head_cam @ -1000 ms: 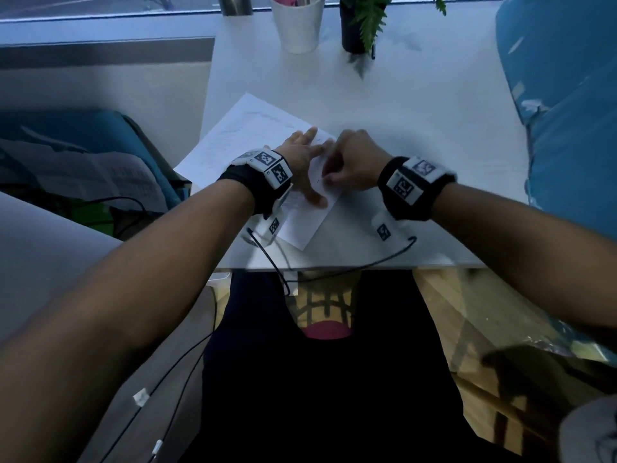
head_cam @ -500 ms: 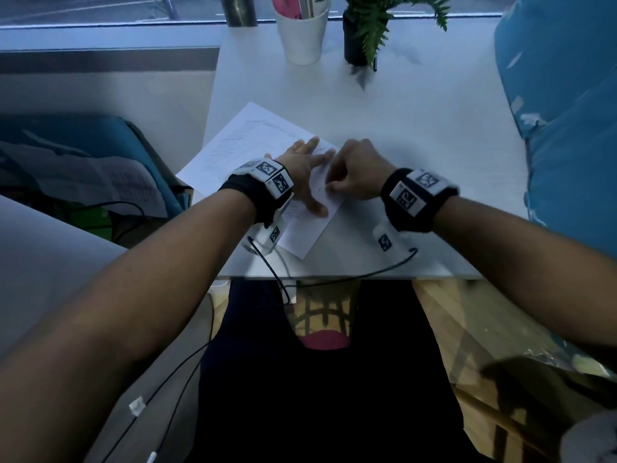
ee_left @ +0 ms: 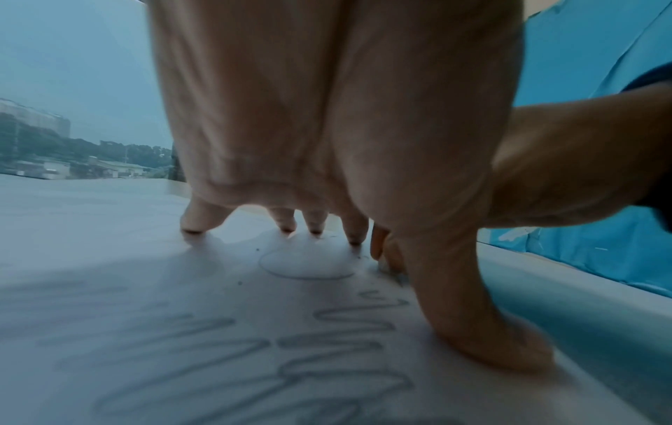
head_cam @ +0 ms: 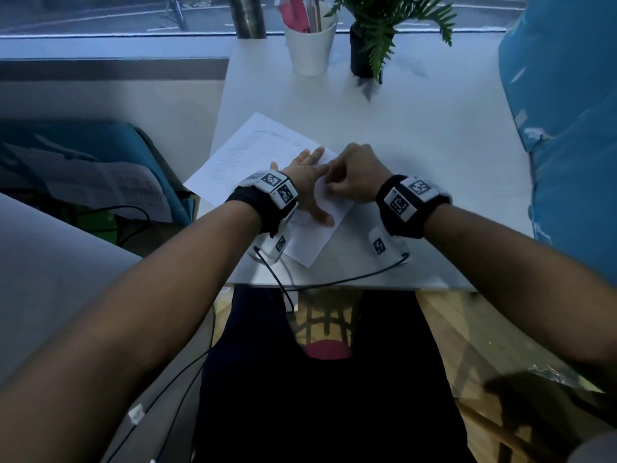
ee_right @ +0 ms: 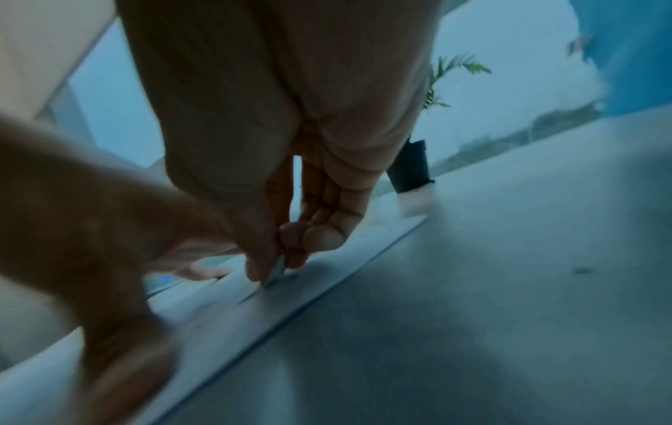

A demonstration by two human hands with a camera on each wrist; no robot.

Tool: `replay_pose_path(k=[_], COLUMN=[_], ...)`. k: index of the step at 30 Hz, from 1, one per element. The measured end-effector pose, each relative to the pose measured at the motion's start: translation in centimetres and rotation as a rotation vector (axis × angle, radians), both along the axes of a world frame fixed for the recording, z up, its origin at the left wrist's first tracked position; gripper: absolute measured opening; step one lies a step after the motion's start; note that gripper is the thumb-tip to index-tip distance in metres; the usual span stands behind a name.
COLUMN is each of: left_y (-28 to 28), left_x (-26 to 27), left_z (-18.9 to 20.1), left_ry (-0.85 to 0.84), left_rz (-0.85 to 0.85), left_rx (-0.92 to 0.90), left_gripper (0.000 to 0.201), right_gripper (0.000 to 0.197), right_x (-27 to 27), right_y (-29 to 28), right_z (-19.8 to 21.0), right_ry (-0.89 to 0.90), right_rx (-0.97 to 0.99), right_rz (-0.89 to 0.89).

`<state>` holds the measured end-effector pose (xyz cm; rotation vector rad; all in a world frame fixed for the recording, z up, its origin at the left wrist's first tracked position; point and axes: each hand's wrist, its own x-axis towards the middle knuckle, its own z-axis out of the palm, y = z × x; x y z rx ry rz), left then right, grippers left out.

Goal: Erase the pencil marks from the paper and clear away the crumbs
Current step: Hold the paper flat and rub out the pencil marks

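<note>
A white sheet of paper (head_cam: 247, 155) lies slanted on the white table (head_cam: 417, 155), with grey pencil scribbles (ee_left: 327, 342) and a drawn oval (ee_left: 305, 264) on it. My left hand (head_cam: 309, 182) lies flat on the sheet, fingers spread and straight, fingertips (ee_left: 194, 227) pressing it down. Right beside it my right hand (head_cam: 350, 180) pinches a small pale eraser (ee_right: 278, 270) between thumb and fingers, its tip on the paper (ee_right: 254, 310). A few dark crumbs (ee_left: 259, 249) lie near the oval.
At the table's far edge stand a white cup (head_cam: 312, 48) with pens, a potted green plant (head_cam: 370, 45) and a metal cylinder (head_cam: 247, 18). A blue cushion (head_cam: 567, 128) borders the right side. Cables (head_cam: 300, 285) hang over the near edge.
The head view has tilted up a little, showing more of the far edge. The right hand has shifted slightly over the paper beside the left hand, which stays flat.
</note>
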<state>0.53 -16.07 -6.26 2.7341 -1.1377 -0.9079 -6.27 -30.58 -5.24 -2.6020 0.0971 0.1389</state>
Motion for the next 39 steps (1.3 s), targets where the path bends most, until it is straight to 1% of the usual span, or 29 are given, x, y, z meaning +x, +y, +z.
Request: replay_pose_path(k=[1, 3, 4, 7, 9, 14, 17, 19, 21, 22, 25, 26, 29, 30, 33, 34, 35, 37, 38, 39], left_y=[0.0, 0.1, 0.2, 0.5, 0.7, 1.9, 3.1, 3.5, 3.4, 3.4, 3.4, 3.4, 3.3, 3.2, 3.2, 3.2, 3.1, 3.0, 3.0, 3.1], left_x=[0.1, 0.0, -0.1, -0.2, 0.0, 0.5, 0.1, -0.2, -0.2, -0.3, -0.3, -0.3, -0.7, -0.7, -0.7, -0.7, -0.7, -0.9, -1.1, -1.2], left_z=[-0.1, -0.1, 0.0, -0.2, -0.1, 0.0, -0.7, -1.1, -1.1, -1.1, -1.1, -1.0, -0.8, -0.8, -0.7, -0.6, -0.5, -0.2, -0.1, -0.2], left_ry=[-0.006, -0.011, -0.021, -0.035, -0.043, -0.074, -0.075, -0.053, -0.058, -0.050, -0.037, -0.035, -0.036, -0.031, -0.017, -0.019, -0.021, -0.037, -0.038, -0.034], left_rz=[-0.002, -0.004, -0.005, -0.015, -0.024, -0.098, -0.084, -0.059, -0.054, -0.055, -0.058, -0.058, -0.049, -0.042, -0.027, -0.028, -0.029, -0.035, -0.035, -0.034], left_rx=[-0.004, -0.005, -0.009, -0.030, -0.029, 0.011, -0.014, -0.032, -0.018, -0.006, 0.003, 0.007, 0.029, 0.032, 0.040, 0.047, 0.057, 0.071, 0.072, 0.070], left_gripper=[0.126, 0.130, 0.130, 0.130, 0.130, 0.140, 0.144, 0.143, 0.144, 0.144, 0.145, 0.145, 0.143, 0.143, 0.145, 0.145, 0.144, 0.144, 0.144, 0.145], right_gripper=[0.014, 0.014, 0.014, 0.011, 0.011, 0.011, 0.011, 0.011, 0.010, 0.010, 0.010, 0.011, 0.012, 0.011, 0.010, 0.010, 0.011, 0.012, 0.011, 0.009], right_x=[0.2, 1.0, 1.3, 1.3, 1.0, 1.0, 1.3, 1.5, 1.1, 0.6, -1.2, -0.9, 0.1, -0.1, -2.2, -2.3, -1.8, -0.8, -0.9, -1.3], right_y=[-0.3, -1.6, -1.9, -0.8, -0.4, -0.8, -0.9, -0.8, 0.0, 0.7, 2.4, 1.9, 0.5, 0.9, 3.5, 3.2, 2.4, 0.6, 0.5, 1.2], right_z=[0.1, 0.4, 0.8, 0.7, 0.2, 0.4, 0.8, 1.0, 0.8, 0.3, 0.2, 0.4, 0.6, 0.6, 0.7, 0.9, 1.1, 1.2, 1.1, 0.9], right_ry=[-0.020, -0.070, -0.088, -0.095, -0.060, -0.027, -0.019, -0.020, -0.057, -0.072, -0.030, -0.023, -0.063, -0.067, 0.005, 0.012, -0.001, -0.057, -0.070, -0.052], right_rx=[-0.007, -0.028, -0.046, -0.061, -0.093, -0.106, -0.122, -0.106, -0.077, -0.062, -0.008, -0.003, -0.008, -0.018, -0.003, -0.019, -0.038, -0.023, -0.013, -0.010], right_rz=[-0.026, -0.148, -0.169, -0.134, -0.114, -0.126, -0.092, -0.114, -0.145, -0.123, 0.059, 0.052, -0.085, -0.077, 0.140, 0.162, 0.118, -0.028, -0.052, -0.025])
